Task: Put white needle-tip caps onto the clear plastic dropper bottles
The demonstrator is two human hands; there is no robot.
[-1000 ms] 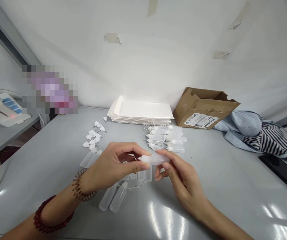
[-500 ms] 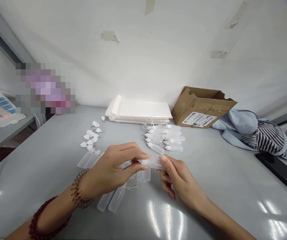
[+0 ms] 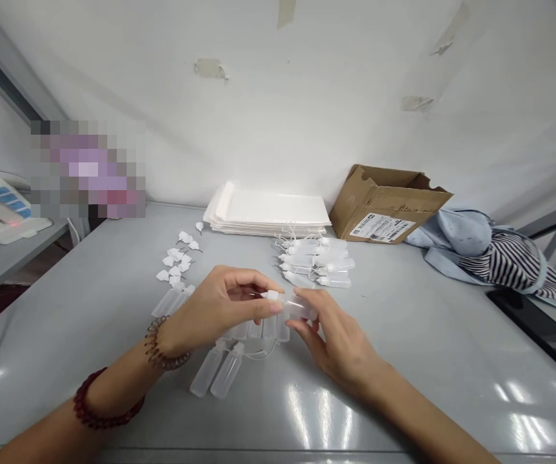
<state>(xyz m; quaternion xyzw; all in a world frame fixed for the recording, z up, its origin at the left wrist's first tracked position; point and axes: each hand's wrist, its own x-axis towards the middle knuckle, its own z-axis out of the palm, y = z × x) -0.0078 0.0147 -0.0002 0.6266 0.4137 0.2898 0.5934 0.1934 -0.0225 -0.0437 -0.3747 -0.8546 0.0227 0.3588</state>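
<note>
A small translucent squeeze bottle (image 3: 291, 305) with a white tip lies sideways between both hands above the grey table (image 3: 89, 335). My left hand (image 3: 220, 309) pinches its white tip end with thumb and fingers. My right hand (image 3: 329, 332) grips the bottle's body from below. Under the hands lie several open bottles (image 3: 222, 370) without tips. Farther back sits a pile of capped bottles (image 3: 317, 264). To the left lie several loose white caps (image 3: 178, 261).
A stack of white flat bags (image 3: 268, 212) lies against the wall. A tilted cardboard box (image 3: 384, 203) stands right of it, then crumpled blue and striped clothing (image 3: 491, 258). A power strip (image 3: 2, 209) sits on the left bench.
Both hands with the bottle have shifted slightly away from me and left. My right fingers have moved along the bottle's body while my left keeps pinching the tip end.
</note>
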